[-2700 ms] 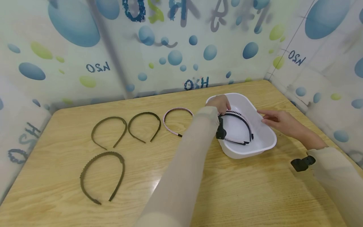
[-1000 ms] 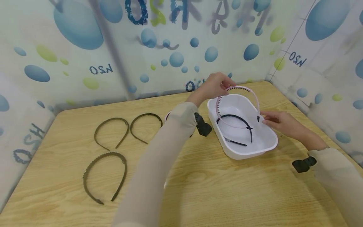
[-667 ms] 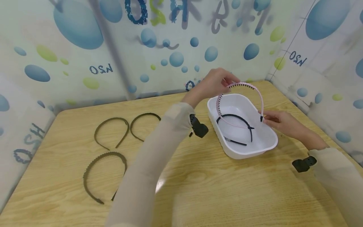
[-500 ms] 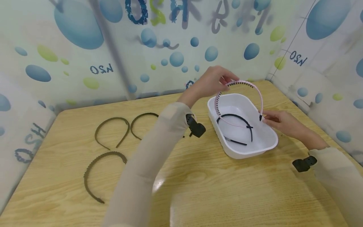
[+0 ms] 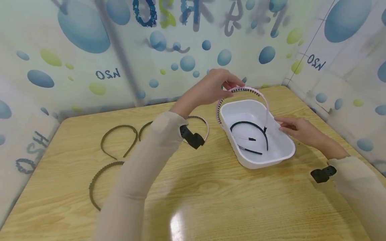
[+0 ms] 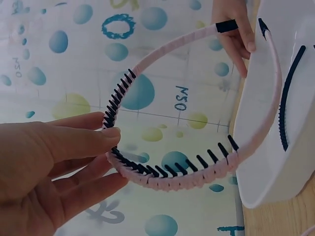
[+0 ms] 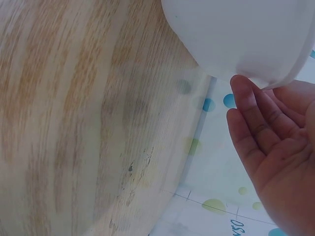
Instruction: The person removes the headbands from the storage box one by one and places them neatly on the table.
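A pink headband (image 5: 245, 88) with black comb teeth hangs in the air over the left side of a white plastic basin (image 5: 284, 149). My left hand (image 5: 215, 83) pinches its curved top between thumb and fingers; in the left wrist view the thumb lies on the band near the teeth, and the headband's black-tipped ends point toward the basin. My right hand (image 5: 297, 130) holds the basin's right rim; the right wrist view shows its fingertips against the outer wall. Inside the basin lies a black headband (image 5: 259, 129), with a black end piece showing below it.
More headbands lie on the wooden table to the left: a dark one (image 5: 104, 137), another dark one (image 5: 94, 180) partly behind my left sleeve, a third mostly covered (image 5: 143, 129), and a pink one (image 5: 206, 125). A bubble-patterned wall stands behind the table.
My left hand has lifted the pink headband out of the basin, then moved left with it, past the basin's left rim. My right hand stays at the rim.
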Action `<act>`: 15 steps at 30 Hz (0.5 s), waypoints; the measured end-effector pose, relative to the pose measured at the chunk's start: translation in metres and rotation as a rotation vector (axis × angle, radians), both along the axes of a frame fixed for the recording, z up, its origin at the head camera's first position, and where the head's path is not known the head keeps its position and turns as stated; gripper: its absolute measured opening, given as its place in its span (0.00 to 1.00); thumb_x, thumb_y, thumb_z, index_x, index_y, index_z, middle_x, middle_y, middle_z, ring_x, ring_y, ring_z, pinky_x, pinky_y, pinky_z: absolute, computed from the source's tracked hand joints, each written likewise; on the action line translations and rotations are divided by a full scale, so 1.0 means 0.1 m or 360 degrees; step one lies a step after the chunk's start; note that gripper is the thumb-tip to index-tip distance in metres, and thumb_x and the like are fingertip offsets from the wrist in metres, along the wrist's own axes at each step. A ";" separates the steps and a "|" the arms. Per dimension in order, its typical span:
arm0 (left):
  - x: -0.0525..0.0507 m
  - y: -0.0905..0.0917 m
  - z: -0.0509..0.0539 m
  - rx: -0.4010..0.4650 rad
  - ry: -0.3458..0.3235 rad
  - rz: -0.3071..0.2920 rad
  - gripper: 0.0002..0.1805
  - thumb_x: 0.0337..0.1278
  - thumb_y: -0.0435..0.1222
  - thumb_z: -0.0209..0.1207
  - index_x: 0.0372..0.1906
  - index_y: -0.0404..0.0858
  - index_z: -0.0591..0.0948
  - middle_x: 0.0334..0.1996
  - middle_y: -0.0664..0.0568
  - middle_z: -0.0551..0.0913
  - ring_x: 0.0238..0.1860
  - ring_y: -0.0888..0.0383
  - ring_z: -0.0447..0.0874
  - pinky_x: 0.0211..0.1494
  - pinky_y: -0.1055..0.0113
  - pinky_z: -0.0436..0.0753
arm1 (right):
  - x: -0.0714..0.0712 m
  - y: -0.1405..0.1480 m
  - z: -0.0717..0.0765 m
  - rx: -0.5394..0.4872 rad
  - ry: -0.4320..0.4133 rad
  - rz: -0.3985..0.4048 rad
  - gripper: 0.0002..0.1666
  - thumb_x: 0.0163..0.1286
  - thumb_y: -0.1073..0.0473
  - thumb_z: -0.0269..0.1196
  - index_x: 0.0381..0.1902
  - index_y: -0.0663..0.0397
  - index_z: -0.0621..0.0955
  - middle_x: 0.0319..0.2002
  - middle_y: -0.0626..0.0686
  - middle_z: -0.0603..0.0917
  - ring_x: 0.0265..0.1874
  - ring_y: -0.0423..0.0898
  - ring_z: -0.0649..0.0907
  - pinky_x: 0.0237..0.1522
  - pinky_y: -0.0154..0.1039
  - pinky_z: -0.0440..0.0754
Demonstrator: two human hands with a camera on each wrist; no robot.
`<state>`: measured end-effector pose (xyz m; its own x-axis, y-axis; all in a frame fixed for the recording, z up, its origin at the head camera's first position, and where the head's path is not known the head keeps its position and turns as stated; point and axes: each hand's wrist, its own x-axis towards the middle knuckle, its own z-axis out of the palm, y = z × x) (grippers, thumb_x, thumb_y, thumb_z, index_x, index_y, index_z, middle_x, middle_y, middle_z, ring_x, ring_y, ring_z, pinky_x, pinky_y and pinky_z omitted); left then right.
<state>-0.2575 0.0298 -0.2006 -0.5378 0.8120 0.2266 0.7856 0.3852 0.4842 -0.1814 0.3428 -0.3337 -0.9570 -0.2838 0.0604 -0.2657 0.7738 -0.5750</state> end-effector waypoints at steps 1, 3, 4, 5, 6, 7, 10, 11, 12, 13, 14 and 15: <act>0.01 -0.03 0.00 -0.0018 0.0006 0.0002 0.18 0.54 0.27 0.59 0.52 0.38 0.79 0.46 0.51 0.80 0.45 0.59 0.75 0.48 0.73 0.74 | 0.00 0.00 0.00 0.0005 0.0000 -0.0002 0.24 0.68 0.65 0.54 0.60 0.72 0.68 0.38 0.62 0.81 0.32 0.35 0.76 0.30 0.26 0.75; 0.04 -0.08 0.00 -0.0041 0.0016 -0.0002 0.18 0.54 0.27 0.59 0.52 0.38 0.79 0.45 0.51 0.80 0.44 0.59 0.75 0.47 0.73 0.74 | 0.00 -0.01 0.00 0.0013 -0.0007 -0.0006 0.24 0.68 0.65 0.54 0.60 0.73 0.68 0.38 0.62 0.81 0.32 0.38 0.76 0.30 0.26 0.75; 0.05 -0.11 0.00 -0.0051 0.0020 -0.0002 0.18 0.54 0.27 0.59 0.52 0.39 0.79 0.45 0.51 0.80 0.44 0.59 0.75 0.47 0.73 0.74 | 0.00 -0.01 -0.01 0.0021 -0.0018 -0.0010 0.25 0.68 0.65 0.54 0.60 0.72 0.67 0.38 0.62 0.80 0.32 0.39 0.76 0.30 0.27 0.75; 0.07 -0.13 0.00 -0.0054 0.0021 -0.0004 0.18 0.54 0.26 0.59 0.52 0.39 0.80 0.45 0.51 0.80 0.43 0.59 0.76 0.47 0.73 0.74 | 0.00 -0.01 -0.01 0.0027 -0.0023 -0.0015 0.25 0.68 0.65 0.54 0.60 0.72 0.67 0.38 0.62 0.80 0.32 0.40 0.76 0.29 0.27 0.75; 0.08 -0.16 0.01 -0.0062 0.0027 0.0000 0.18 0.54 0.26 0.59 0.52 0.39 0.80 0.45 0.52 0.81 0.43 0.60 0.76 0.47 0.73 0.74 | 0.00 -0.02 -0.01 0.0034 -0.0031 -0.0021 0.25 0.68 0.65 0.54 0.60 0.72 0.67 0.39 0.62 0.80 0.32 0.40 0.76 0.29 0.27 0.75; 0.10 -0.18 0.01 -0.0071 0.0037 0.0002 0.18 0.54 0.27 0.59 0.52 0.40 0.80 0.44 0.52 0.81 0.43 0.60 0.75 0.47 0.72 0.74 | 0.00 -0.02 -0.01 0.0039 -0.0035 -0.0024 0.25 0.68 0.65 0.54 0.61 0.72 0.67 0.39 0.62 0.80 0.33 0.41 0.76 0.29 0.27 0.75; 0.15 -0.25 0.03 -0.0099 0.0048 0.0017 0.18 0.55 0.27 0.58 0.52 0.40 0.80 0.44 0.53 0.80 0.43 0.61 0.75 0.48 0.71 0.74 | 0.00 -0.02 -0.01 0.0043 -0.0034 -0.0030 0.25 0.68 0.65 0.54 0.61 0.72 0.67 0.39 0.62 0.80 0.33 0.40 0.76 0.30 0.26 0.74; 0.16 -0.27 0.04 -0.0107 0.0050 0.0020 0.18 0.55 0.27 0.58 0.53 0.40 0.79 0.45 0.53 0.80 0.44 0.62 0.74 0.48 0.71 0.73 | 0.00 -0.02 -0.01 0.0048 -0.0022 -0.0029 0.25 0.68 0.65 0.54 0.60 0.72 0.67 0.39 0.63 0.80 0.33 0.40 0.76 0.30 0.26 0.74; 0.18 -0.29 0.05 -0.0113 0.0051 0.0021 0.18 0.56 0.27 0.58 0.53 0.40 0.79 0.44 0.53 0.80 0.44 0.62 0.74 0.48 0.72 0.73 | 0.00 -0.02 -0.01 0.0050 -0.0014 -0.0025 0.25 0.68 0.65 0.54 0.60 0.72 0.67 0.39 0.63 0.80 0.33 0.39 0.76 0.30 0.26 0.74; 0.19 -0.31 0.05 -0.0119 0.0052 0.0020 0.18 0.56 0.27 0.57 0.53 0.40 0.79 0.44 0.53 0.79 0.44 0.62 0.74 0.48 0.72 0.73 | 0.00 -0.02 -0.01 0.0047 -0.0005 -0.0021 0.25 0.68 0.65 0.54 0.60 0.72 0.67 0.39 0.63 0.80 0.33 0.38 0.76 0.30 0.25 0.74; 0.21 -0.33 0.06 -0.0125 0.0048 0.0019 0.18 0.56 0.27 0.57 0.53 0.39 0.79 0.44 0.53 0.79 0.44 0.62 0.74 0.48 0.72 0.73 | 0.00 -0.01 -0.01 0.0047 0.0003 -0.0017 0.25 0.68 0.65 0.55 0.60 0.72 0.67 0.39 0.63 0.80 0.33 0.38 0.76 0.30 0.25 0.74; 0.22 -0.35 0.06 -0.0132 0.0047 0.0015 0.18 0.56 0.26 0.57 0.53 0.39 0.79 0.43 0.52 0.79 0.44 0.62 0.74 0.47 0.73 0.73 | 0.00 -0.01 -0.01 0.0048 0.0010 -0.0013 0.25 0.68 0.65 0.55 0.60 0.72 0.67 0.39 0.63 0.80 0.32 0.37 0.76 0.29 0.26 0.74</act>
